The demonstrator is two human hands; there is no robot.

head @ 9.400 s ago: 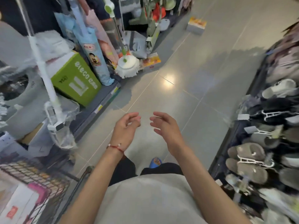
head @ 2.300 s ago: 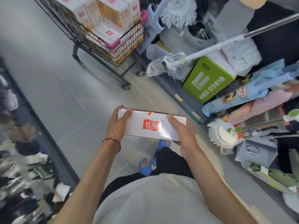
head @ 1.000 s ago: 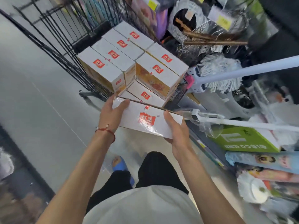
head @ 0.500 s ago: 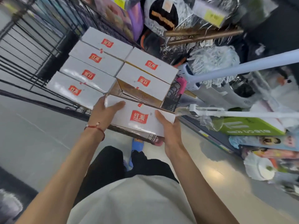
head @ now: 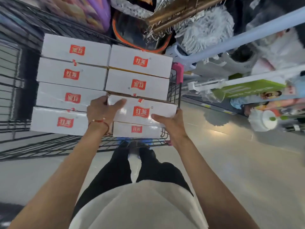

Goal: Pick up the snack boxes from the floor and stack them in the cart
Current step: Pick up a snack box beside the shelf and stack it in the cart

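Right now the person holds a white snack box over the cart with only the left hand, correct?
No. The head view shows both hands: the left hand grips the snack box at one end, the right hand the other, over the cart.

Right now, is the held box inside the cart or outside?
Inside, unreleased: the box lies flat within the cart, above a lower box; left hand and right hand grip its ends. Resting: cannot tell.
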